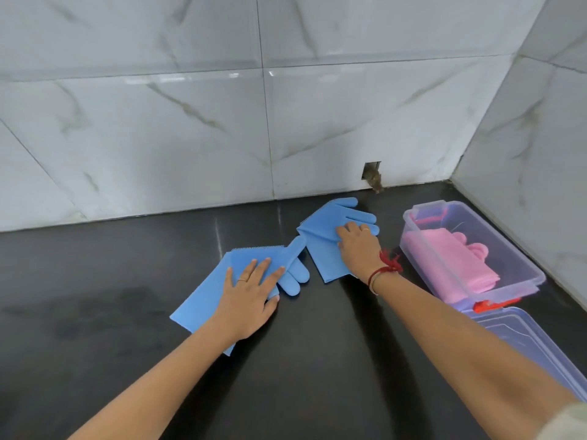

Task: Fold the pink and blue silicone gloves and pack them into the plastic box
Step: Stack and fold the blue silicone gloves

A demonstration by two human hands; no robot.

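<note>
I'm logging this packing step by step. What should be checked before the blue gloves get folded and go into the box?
1. Box open: ok, the plastic box has its lid off, lying nearer the camera.
2. Pink gloves packed: ok, folded inside the box.
3. Left hand placed: ok, flat on the nearer blue glove.
4. Right hand placed: ok, flat on the farther blue glove.
5. Blue gloves folded: not ok, both lie spread on the dark counter.
6. Room left in box: cannot tell.
</note>
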